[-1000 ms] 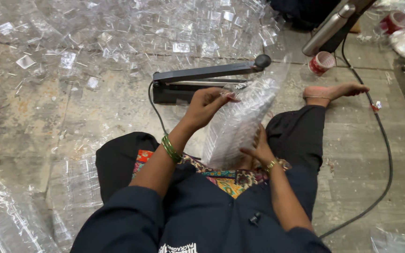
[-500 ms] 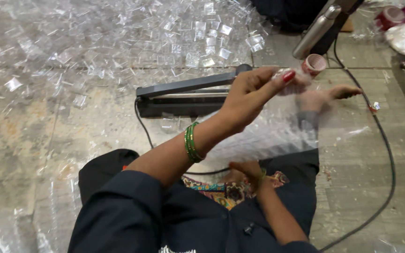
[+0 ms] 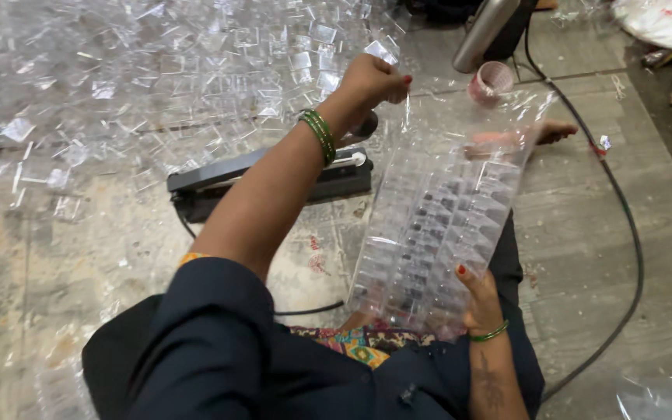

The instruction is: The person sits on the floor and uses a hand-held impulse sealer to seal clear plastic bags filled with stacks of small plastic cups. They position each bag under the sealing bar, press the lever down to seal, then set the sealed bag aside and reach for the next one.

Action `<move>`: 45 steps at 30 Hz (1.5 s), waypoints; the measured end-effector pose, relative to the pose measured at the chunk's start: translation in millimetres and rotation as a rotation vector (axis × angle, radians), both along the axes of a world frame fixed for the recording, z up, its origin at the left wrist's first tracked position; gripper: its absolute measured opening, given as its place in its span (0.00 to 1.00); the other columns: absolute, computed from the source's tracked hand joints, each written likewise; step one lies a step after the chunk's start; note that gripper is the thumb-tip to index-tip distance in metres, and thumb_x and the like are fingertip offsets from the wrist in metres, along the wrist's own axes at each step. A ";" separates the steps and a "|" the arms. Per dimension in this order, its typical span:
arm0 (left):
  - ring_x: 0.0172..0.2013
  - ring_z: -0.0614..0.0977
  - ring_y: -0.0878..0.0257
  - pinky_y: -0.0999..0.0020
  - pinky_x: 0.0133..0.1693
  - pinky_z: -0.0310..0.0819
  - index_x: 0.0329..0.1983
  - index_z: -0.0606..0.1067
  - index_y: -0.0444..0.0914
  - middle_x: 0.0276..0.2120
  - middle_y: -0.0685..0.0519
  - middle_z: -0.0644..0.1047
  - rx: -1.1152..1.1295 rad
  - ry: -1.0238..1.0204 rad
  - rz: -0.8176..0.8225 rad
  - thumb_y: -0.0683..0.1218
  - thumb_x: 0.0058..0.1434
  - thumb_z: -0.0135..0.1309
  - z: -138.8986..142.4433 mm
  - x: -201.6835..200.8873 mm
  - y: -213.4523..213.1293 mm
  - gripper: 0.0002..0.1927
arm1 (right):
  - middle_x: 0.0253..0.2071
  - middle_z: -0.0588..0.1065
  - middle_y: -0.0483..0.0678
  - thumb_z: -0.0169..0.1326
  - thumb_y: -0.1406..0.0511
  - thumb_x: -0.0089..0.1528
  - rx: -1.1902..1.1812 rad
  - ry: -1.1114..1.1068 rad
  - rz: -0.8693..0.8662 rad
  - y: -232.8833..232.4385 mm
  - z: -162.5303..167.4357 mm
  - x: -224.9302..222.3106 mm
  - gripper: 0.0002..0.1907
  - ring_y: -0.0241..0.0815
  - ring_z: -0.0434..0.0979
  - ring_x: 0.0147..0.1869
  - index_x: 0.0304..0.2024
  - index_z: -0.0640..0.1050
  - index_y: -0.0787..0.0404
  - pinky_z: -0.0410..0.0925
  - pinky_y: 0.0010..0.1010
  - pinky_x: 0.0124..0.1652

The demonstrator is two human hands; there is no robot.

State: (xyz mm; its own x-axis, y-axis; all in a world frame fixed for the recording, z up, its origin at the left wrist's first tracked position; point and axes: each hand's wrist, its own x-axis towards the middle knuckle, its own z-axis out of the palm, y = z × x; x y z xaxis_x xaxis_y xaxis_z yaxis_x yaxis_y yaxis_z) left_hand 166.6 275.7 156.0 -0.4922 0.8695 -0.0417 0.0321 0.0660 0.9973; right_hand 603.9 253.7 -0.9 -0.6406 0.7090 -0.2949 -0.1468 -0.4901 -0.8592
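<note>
clear plastic bag [image 3: 437, 225], left hand [image 3: 373, 80] raised pinching its top, right hand [image 3: 480, 299] gripping bottom

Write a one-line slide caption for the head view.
Seated on the floor, both hands, left hand and right hand, stretch a clear bag of small plastic pieces above a black heat sealer.

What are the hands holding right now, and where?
A clear plastic bag of small boxes: left hand pinches its top edge, right hand supports its bottom.

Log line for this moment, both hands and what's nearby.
left hand: pinching top of clear plastic bag | right hand: gripping its lower edge | bag: lifted over lap | black heat sealer: on floor behind
</note>
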 end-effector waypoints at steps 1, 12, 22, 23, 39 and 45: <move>0.22 0.80 0.64 0.68 0.29 0.74 0.21 0.81 0.30 0.23 0.46 0.82 -0.032 0.016 -0.033 0.42 0.60 0.62 -9.8 -9.2 9.5 0.13 | 0.55 0.75 0.47 0.63 0.60 0.60 -0.021 -0.024 -0.013 6.1 -9.9 -0.7 0.29 0.43 0.75 0.59 0.61 0.72 0.63 0.68 0.39 0.57; 0.22 0.72 0.69 0.67 0.26 0.70 0.26 0.81 0.44 0.23 0.61 0.79 -0.653 0.368 -0.169 0.50 0.54 0.67 -98.4 -95.0 -6.7 0.07 | 0.50 0.76 0.43 0.63 0.61 0.66 -0.469 -0.126 0.120 23.9 -54.4 -33.9 0.17 0.40 0.77 0.53 0.55 0.75 0.57 0.71 0.40 0.52; 0.23 0.72 0.61 0.55 0.27 0.68 0.27 0.78 0.31 0.22 0.51 0.76 -0.687 0.124 0.295 0.51 0.56 0.70 -112.7 -133.8 -222.8 0.18 | 0.54 0.77 0.50 0.61 0.60 0.61 -0.291 -0.193 0.548 -72.0 16.1 -120.7 0.31 0.42 0.79 0.56 0.63 0.71 0.64 0.74 0.38 0.52; 0.23 0.74 0.61 0.56 0.29 0.71 0.29 0.80 0.32 0.24 0.50 0.78 -0.660 0.168 0.317 0.51 0.55 0.70 -114.4 -134.2 -238.9 0.17 | 0.53 0.77 0.50 0.61 0.60 0.60 -0.319 -0.199 0.564 -82.3 17.0 -126.4 0.31 0.43 0.79 0.56 0.63 0.70 0.63 0.74 0.40 0.51; 0.34 0.85 0.54 0.60 0.40 0.77 0.33 0.87 0.45 0.31 0.49 0.84 -0.564 0.305 0.506 0.57 0.56 0.63 -128.6 -129.7 -302.7 0.13 | 0.63 0.68 0.47 0.59 0.44 0.55 -0.091 -0.575 0.584 -114.4 -40.9 -143.8 0.46 0.47 0.67 0.64 0.70 0.60 0.51 0.71 0.51 0.55; 0.34 0.85 0.56 0.61 0.38 0.76 0.33 0.87 0.49 0.31 0.52 0.84 -0.611 0.286 0.565 0.58 0.57 0.61 -132.2 -122.7 -302.6 0.12 | 0.67 0.67 0.47 0.53 0.40 0.57 0.150 -0.751 0.742 -92.3 -57.1 -130.7 0.50 0.44 0.66 0.68 0.72 0.55 0.56 0.65 0.46 0.61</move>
State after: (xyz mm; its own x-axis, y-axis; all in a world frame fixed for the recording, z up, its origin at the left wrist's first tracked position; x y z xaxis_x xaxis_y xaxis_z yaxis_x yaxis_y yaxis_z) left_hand 43.9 -26.9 23.8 -0.9048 0.3585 -0.2299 0.0761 0.6672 0.7410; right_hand 473.2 161.5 -58.1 -0.6173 0.2784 -0.7358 0.7376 -0.1206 -0.6644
